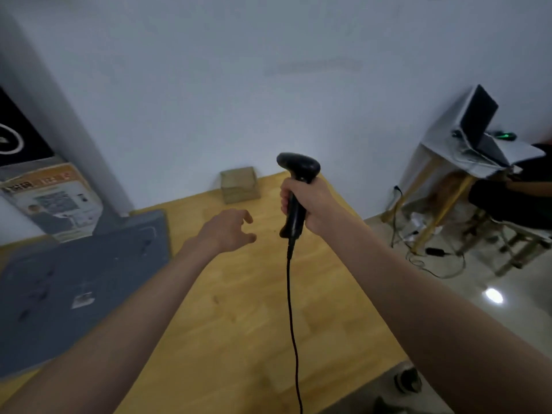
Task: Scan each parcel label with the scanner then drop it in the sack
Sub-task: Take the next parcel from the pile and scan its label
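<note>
1. Right hand (310, 204): its grip is closed round the handle of the black scanner (295, 192), held upright above the tabletop (254, 309), head turned to the left. The cable (291, 309) hangs from the handle's base down toward the near edge.

2. Left hand (227, 230): empty, fingers loosely spread, grip open, reaching forward over the tabletop toward the far end.

3. Parcel (240, 184): a small brown cardboard box at the far edge of the tabletop against the wall, apart from both hands. No label can be made out on its visible faces; the picture is too blurred to tell.

4. Grey sack (83, 273): lies flat on the left part of the tabletop, a pale tag on its upper face. Its mouth cannot be told from this view.

5. Step in hand, as judged: fetching the parcel with the free hand for scanning.

6. To do it well: take the box across its top with fingers and thumb on opposite sides, turn it until the label faces the scanner's window, and hold it steady before pulling the trigger.

7. Keep the cable hanging free of the left forearm, so the box does not snag it when carried left to the sack.

8. A likely fault is covering the label with the holding fingers; grasp by the unlabelled faces.
</note>
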### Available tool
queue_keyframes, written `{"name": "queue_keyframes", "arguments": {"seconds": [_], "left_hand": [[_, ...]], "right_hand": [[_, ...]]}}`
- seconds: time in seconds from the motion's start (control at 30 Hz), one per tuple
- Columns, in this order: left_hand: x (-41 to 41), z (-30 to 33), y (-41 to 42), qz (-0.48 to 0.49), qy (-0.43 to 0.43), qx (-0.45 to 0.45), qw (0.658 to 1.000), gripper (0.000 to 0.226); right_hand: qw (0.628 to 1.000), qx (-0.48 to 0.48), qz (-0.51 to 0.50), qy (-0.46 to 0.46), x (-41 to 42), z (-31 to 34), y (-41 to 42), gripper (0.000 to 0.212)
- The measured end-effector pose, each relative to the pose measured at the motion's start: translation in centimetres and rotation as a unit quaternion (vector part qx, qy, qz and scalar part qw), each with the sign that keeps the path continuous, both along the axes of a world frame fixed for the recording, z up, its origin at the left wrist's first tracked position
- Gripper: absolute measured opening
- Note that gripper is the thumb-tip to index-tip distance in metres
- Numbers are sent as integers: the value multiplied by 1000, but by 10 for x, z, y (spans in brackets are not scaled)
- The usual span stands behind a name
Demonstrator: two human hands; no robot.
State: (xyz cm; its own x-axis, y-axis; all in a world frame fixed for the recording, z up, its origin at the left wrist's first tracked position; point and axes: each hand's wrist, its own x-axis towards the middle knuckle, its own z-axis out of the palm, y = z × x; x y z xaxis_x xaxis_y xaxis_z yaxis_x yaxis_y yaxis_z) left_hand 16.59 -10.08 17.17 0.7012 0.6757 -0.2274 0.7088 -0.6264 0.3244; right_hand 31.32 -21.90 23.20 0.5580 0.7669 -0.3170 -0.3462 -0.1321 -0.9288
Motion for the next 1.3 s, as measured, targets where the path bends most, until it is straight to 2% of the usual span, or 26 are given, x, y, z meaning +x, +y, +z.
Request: {"name": "queue_keyframes", "arguments": {"seconds": [0.37,0.47,0.97,1.17,1.3], "left_hand": [[-14,43,107,104,-29,4,994,49],[-10,43,133,130,-35,-15,991,48],[65,-39,236,197,-69,-151,966,50],[96,-82,273,251,-105,-202,941,62],[112,-119,294,291,-121,-223,922,70]], "right_hand": [[995,34,46,-83,37,74,144,3],[993,25,45,-104,59,74,177,3],[990,-107,84,-22,161,-77,261,13],[981,-146,125,-25,185,-138,293,6],[979,-158,131,-7,189,-179,311,16]]}}
